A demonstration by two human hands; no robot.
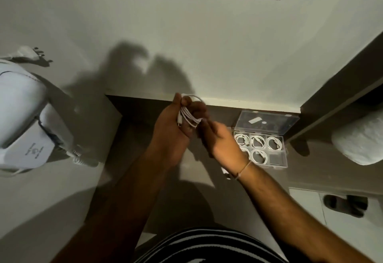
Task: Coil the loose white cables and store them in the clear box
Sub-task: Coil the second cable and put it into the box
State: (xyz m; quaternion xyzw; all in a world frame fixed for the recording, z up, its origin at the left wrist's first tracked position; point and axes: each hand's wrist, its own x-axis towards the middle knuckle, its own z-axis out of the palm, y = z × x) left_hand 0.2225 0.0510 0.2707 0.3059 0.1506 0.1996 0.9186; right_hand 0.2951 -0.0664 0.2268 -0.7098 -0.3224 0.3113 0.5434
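My left hand [174, 130] holds a white cable [189, 115] wound into several loops, with the top loop arching above my fingers. My right hand [219, 140] is just to the right of the coil, its fingertips touching the coil's lower right side; it is blurred. The clear box [284, 155] stands open on the brown surface to the right, lid [269, 120] tilted back. Several of its compartments hold coiled white cables [258, 141]; the lower right compartment looks dark and bare.
A white appliance [22, 117] with a cord and plug sits at the left. A white textured object [360, 140] lies at the right under a slanted ledge. A dark sandal [346, 204] rests on the floor at lower right. The wall rises behind.
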